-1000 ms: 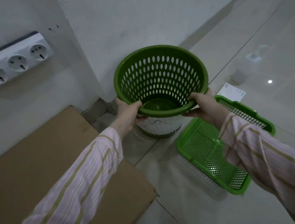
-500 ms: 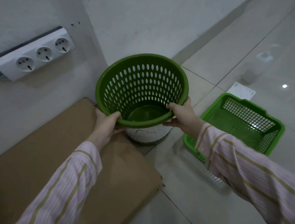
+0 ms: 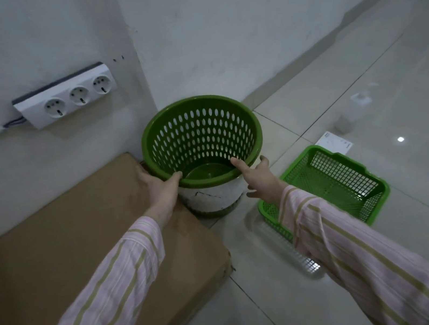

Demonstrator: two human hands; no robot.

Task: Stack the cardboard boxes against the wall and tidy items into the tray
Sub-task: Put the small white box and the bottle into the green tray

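The cardboard box point(image 3: 81, 255) lies flat on the floor, touching the left side of the basket point(image 3: 200, 136), its far edge along the wall. It looks stiff but wide and awkward, probably best taken by two opposite edges. The round basket stands upright in the wall corner. It is thin perforated plastic, likely light and springy, and firmest at its rolled rim. The tray point(image 3: 353, 187) sits just right of the basket, holding nothing, and should lift easily by its rim. The left hand point(image 3: 159, 185) grips the basket's near rim, thumb hooked inside. The right hand point(image 3: 260, 180) is spread loose, with only its forefinger touching the rim.
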